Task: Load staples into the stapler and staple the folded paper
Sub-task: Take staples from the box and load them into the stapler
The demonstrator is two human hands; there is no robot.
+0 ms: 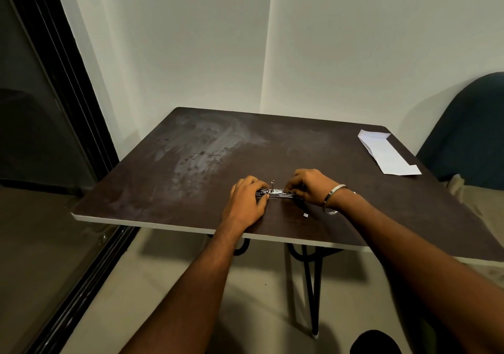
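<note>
stapler (276, 192) lies between both hands, fingers (263, 187) of each gripping its ends.

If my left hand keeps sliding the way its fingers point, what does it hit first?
Probably the right hand: the left hand points rightward along the stapler both hands hold, though depth is unclear.

Dark table (191, 162), blue chair (474, 124) beside it, white wall (354, 40)

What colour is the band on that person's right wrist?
Silver metal; the bracelet shows clearly in the head view.
</note>
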